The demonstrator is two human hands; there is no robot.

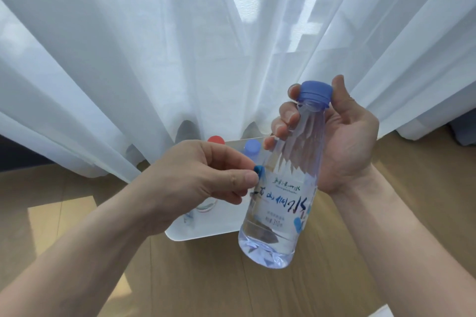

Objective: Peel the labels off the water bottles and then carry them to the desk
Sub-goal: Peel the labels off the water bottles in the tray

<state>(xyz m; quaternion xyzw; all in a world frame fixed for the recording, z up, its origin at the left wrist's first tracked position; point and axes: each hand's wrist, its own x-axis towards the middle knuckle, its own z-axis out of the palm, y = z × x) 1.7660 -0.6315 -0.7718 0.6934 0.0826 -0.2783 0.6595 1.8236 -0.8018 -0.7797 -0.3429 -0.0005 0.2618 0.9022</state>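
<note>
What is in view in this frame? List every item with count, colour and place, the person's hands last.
clear plastic water bottle with blue cap: 1, white-and-blue label on, held upright at centre right
white plastic tray: 1, on the floor behind the hands
blue bottle cap: 1, over the tray
red bottle cap: 1, over the tray's far edge
sheer white curtain: hangs across the background
light wooden floor: below everything
left hand: pinches the label's edge
right hand: grips the bottle's neck

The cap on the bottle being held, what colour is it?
The cap is blue with a violet tinge, shown clearly in the head view.
</note>
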